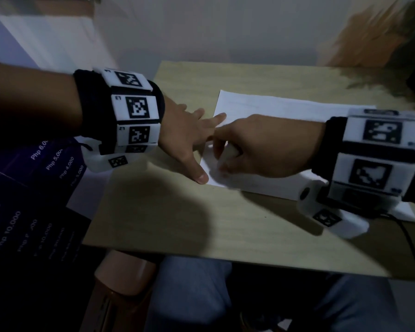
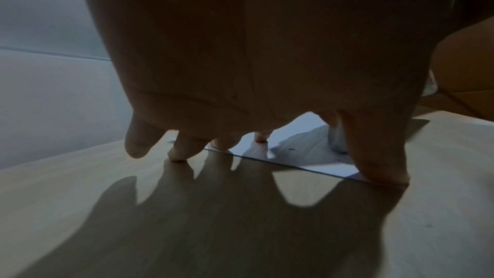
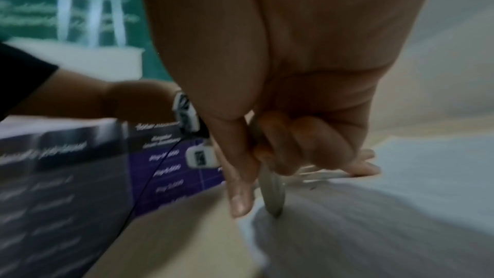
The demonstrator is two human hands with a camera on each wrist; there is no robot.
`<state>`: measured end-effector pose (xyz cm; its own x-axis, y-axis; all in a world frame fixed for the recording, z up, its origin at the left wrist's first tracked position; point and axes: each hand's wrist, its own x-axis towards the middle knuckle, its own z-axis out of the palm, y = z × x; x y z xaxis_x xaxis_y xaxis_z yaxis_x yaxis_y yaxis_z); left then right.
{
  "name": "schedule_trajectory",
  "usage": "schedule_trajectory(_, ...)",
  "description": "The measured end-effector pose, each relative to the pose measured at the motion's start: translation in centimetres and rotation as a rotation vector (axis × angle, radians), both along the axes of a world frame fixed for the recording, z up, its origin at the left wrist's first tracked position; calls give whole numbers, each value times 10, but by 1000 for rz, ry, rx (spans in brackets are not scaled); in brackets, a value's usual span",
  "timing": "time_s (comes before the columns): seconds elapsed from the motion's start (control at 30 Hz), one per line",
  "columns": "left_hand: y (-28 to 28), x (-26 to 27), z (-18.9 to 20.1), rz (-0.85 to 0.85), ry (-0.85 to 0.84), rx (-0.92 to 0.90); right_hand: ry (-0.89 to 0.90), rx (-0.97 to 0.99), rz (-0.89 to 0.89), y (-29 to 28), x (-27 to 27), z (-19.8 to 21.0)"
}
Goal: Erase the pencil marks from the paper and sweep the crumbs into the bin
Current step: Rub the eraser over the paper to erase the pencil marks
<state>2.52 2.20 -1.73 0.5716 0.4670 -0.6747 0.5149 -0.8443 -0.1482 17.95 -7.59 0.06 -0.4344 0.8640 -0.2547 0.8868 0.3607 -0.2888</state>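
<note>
While the left hand (image 1: 185,133) lies spread, thumb and fingertips pressing the paper (image 1: 285,109) at its 9 o'clock edge, the right hand (image 1: 261,149) curls around a pale eraser (image 3: 271,189), tip touching the sheet. Paper lies on the wooden table (image 1: 177,224), toward 3 o'clock.

The table (image 1: 249,236) has a pale wood-grain top, smooth and matt, and the sheet of paper (image 1: 285,109) on it is thin, white and matt. Both wristbands (image 1: 94,109) look like black cloth carrying hard white plastic tiles (image 1: 134,107) printed with matt black codes. The poster (image 1: 22,236) beside the table is smooth printed sheet, dark purple with white lettering.
</note>
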Motion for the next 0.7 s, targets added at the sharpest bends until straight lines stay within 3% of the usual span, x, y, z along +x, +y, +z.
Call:
schedule_trajectory(0.17, 2, 0, -4, -13, 51, 30, 16, 82, -177, 19, 11, -4)
schedule_trajectory(0.33, 1, 2, -2, -36, 53, 46, 98, -59, -100, 11, 5, -5)
schedule_trajectory(0.47, -1, 2, -2, -39, 69, 80, 60, 67, -185, 21, 10, -5)
schedule_trajectory(0.6, 0, 2, -2, -29, 69, 65, -85, 80, -48, 11, 12, -5)
schedule_trajectory(0.7, -1, 3, -1, -19, 63, 53, -89, 67, -87, 11, 15, -2)
